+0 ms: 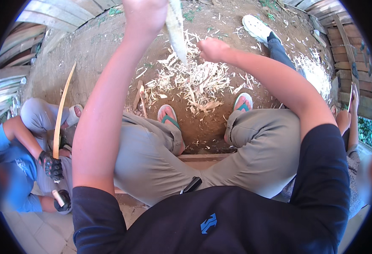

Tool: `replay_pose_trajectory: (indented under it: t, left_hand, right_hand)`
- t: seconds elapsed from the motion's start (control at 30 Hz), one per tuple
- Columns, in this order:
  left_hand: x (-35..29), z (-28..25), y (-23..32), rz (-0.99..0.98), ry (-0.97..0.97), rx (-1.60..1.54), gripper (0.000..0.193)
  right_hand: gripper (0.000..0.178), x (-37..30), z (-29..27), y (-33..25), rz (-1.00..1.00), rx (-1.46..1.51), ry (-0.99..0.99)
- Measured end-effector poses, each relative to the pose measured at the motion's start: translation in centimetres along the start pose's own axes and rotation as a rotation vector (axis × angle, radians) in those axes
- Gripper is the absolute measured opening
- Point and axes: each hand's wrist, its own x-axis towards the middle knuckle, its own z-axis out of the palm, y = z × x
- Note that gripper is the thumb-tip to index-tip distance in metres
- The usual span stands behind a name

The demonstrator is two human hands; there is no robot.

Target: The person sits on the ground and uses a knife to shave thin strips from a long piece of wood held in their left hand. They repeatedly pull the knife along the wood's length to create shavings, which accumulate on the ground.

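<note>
My left hand [145,19] is raised at the top edge, partly cut off by the frame. Its fingers are closed around a pale, flat piece of wood [176,31] that tapers to a point facing down toward me. To the right of that point, my right hand [213,50] is curled into a fist, apart from the wood. Whatever the fist holds, if anything, is hidden. Beneath both hands a heap of pale wood shavings [194,82] covers the dirt ground, in front of my sandalled feet.
On the left sits a person in blue [20,163], gloved, with a long curved wooden strip [60,114]. Another person [355,178] sits at the right; a white shoe [257,28] stretches out there. Stacked planks [357,63] line the right side. Under me is a wooden bench edge [203,158].
</note>
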Motion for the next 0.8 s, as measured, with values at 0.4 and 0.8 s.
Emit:
replay_pose_trajectory:
  t: [0.4, 0.8]
  left_hand:
    - [-0.4, 1.2, 1.1, 0.067, 0.048, -0.057, 0.039]
    - [-0.1, 0.7, 0.5, 0.180, 0.150, -0.143, 0.035]
  right_hand:
    - [0.022, -2.9, -4.8, -1.1, -0.110, -0.179, 0.101]
    - [0.020, -2.8, 0.4, -3.1, -0.195, -0.295, 0.059]
